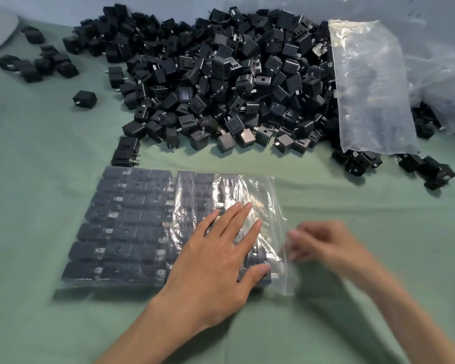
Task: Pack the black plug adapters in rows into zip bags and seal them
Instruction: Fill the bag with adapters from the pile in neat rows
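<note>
A clear zip bag lies flat on the green cloth, filled with black plug adapters laid in several neat rows. My left hand lies flat on the bag's right half with straight, spread fingers pressing the adapters down. My right hand, blurred, has its fingers curled at the bag's open right edge and seems to pinch the plastic there. A big heap of loose black adapters fills the far middle of the cloth.
A stack of empty clear bags leans on the heap at the right, with more plastic behind it. Two adapters stand just beyond the filled bag. Stray adapters lie at the far left and at the right.
</note>
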`<state>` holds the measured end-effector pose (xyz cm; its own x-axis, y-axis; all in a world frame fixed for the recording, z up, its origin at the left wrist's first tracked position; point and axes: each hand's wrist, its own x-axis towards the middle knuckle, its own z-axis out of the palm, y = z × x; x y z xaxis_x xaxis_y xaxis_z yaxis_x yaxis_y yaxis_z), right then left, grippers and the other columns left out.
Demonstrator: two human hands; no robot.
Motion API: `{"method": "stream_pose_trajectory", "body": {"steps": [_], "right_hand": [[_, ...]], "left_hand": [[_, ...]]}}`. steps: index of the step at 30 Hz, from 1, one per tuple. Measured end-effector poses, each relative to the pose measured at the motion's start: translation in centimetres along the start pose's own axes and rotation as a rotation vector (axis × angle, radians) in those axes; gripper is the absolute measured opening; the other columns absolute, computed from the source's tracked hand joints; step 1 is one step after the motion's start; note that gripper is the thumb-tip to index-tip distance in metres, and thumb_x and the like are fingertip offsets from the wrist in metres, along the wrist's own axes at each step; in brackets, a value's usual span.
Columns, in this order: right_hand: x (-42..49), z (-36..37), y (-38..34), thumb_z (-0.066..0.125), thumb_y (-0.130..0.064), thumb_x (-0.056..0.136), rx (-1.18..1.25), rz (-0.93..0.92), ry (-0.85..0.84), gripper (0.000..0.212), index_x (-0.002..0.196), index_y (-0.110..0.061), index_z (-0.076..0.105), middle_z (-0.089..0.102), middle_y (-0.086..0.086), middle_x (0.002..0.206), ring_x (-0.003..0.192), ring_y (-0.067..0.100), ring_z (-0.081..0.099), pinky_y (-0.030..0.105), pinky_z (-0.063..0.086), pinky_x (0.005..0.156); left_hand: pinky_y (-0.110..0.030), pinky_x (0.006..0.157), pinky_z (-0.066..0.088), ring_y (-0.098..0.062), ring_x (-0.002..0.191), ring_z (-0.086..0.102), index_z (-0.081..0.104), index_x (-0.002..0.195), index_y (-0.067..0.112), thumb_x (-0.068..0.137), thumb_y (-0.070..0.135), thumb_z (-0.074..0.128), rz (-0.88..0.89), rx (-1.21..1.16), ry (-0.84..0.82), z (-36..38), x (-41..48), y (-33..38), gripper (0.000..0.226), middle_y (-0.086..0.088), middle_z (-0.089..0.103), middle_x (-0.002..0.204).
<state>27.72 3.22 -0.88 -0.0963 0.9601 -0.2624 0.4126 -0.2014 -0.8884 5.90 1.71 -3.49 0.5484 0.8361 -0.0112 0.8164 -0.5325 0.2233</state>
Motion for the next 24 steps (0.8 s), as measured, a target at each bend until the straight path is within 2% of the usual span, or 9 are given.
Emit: {"method": "stream_pose_trajectory", "body": {"steps": [2, 4, 6, 8, 11, 14, 18, 21, 24], "right_hand": [[4.2, -3.1, -1.0, 0.066, -0.03, 0.088, -0.216, -0.142, 0.348, 0.025, 0.067, -0.016, 0.07, 0.068, 0.002, 0.059, 0.057, 0.009, 0.063, 0.026, 0.05, 0.063], [8.8, -5.2, -2.6, 0.065, -0.019, 0.088, -0.313, -0.295, 0.612, 0.009, 0.082, -0.014, 0.07, 0.07, 0.006, 0.075, 0.067, 0.013, 0.065, 0.033, 0.053, 0.074], [13.2, -5.4, -3.6, 0.065, -0.028, 0.088, -0.512, -0.321, 0.558, 0.023, 0.106, -0.015, 0.068, 0.067, 0.011, 0.103, 0.086, 0.022, 0.065, 0.039, 0.051, 0.085], [16.6, -4.2, -3.7, 0.063, -0.045, 0.088, -0.832, -0.203, 0.385, 0.044, 0.123, -0.021, 0.059, 0.054, 0.013, 0.12, 0.101, 0.033, 0.059, 0.044, 0.048, 0.089], [18.2, -1.8, -3.4, 0.063, -0.044, 0.088, -1.067, -0.127, 0.345, 0.044, 0.116, -0.011, 0.053, 0.046, 0.017, 0.119, 0.097, 0.044, 0.056, 0.044, 0.044, 0.079], [16.3, -1.6, -3.0, 0.06, -0.027, 0.092, -0.936, -0.243, 0.401, 0.029, 0.112, -0.009, 0.05, 0.057, 0.014, 0.115, 0.096, 0.035, 0.057, 0.038, 0.039, 0.078], [8.4, -2.3, -0.6, 0.061, -0.016, 0.092, -0.454, -0.407, 0.317, 0.012, 0.104, -0.018, 0.064, 0.074, 0.005, 0.089, 0.064, 0.003, 0.063, 0.015, 0.046, 0.064], [2.6, -1.9, 1.4, 0.063, -0.02, 0.089, -0.057, -0.295, 0.067, 0.013, 0.101, -0.023, 0.069, 0.074, 0.001, 0.095, 0.081, 0.011, 0.071, 0.019, 0.054, 0.073], [0.7, -0.3, 2.1, 0.061, -0.022, 0.084, -0.01, -0.295, 0.039, 0.026, 0.11, -0.025, 0.068, 0.071, -0.007, 0.109, 0.096, 0.017, 0.069, 0.027, 0.053, 0.085]], "left_hand": [[-0.041, 0.12, -0.007, -0.006, 0.138, -0.037, -0.02, 0.145, 0.034, 0.087, 0.068, -0.013, -0.001, -0.003, -0.001, 0.0, -0.1, 0.0, 0.068, 0.007, -0.031, 0.156], [-0.041, 0.12, -0.008, -0.006, 0.138, -0.037, -0.019, 0.146, 0.034, 0.087, 0.069, -0.012, -0.005, -0.004, 0.003, 0.1, -0.1, 0.0, 0.069, 0.007, -0.031, 0.156], [-0.041, 0.12, -0.008, -0.006, 0.138, -0.036, -0.018, 0.147, 0.033, 0.089, 0.069, -0.01, -0.006, -0.005, 0.009, 0.1, -0.1, 0.0, 0.069, 0.007, -0.03, 0.156], [-0.04, 0.12, -0.009, -0.006, 0.139, -0.035, -0.016, 0.149, 0.032, 0.09, 0.069, -0.006, -0.003, -0.008, 0.017, 0.1, -0.1, -0.1, 0.07, 0.007, -0.028, 0.157], [-0.039, 0.118, -0.009, -0.006, 0.14, -0.032, -0.014, 0.149, 0.029, 0.092, 0.068, -0.002, 0.001, -0.01, 0.034, 0.1, -0.1, -0.1, 0.071, 0.006, -0.024, 0.158], [-0.039, 0.116, -0.011, -0.005, 0.141, -0.031, -0.017, 0.15, 0.023, 0.092, 0.069, 0.0, 0.003, -0.005, 0.047, 0.1, -0.2, -0.1, 0.076, 0.006, -0.025, 0.158], [-0.038, 0.12, -0.012, -0.006, 0.139, -0.034, -0.029, 0.146, 0.021, 0.091, 0.072, -0.003, -0.005, -0.019, 0.058, 0.2, -0.3, -0.1, 0.08, 0.006, -0.031, 0.156], [-0.039, 0.118, -0.012, -0.007, 0.139, -0.034, -0.035, 0.143, 0.018, 0.09, 0.073, -0.001, -0.021, -0.029, 0.075, 0.2, -0.3, 0.0, 0.084, 0.004, -0.035, 0.154], [-0.035, 0.116, -0.014, -0.008, 0.139, -0.034, -0.041, 0.14, 0.017, 0.088, 0.075, 0.001, -0.035, -0.048, 0.086, 0.0, -0.3, 0.0, 0.088, 0.003, -0.039, 0.152]]}}
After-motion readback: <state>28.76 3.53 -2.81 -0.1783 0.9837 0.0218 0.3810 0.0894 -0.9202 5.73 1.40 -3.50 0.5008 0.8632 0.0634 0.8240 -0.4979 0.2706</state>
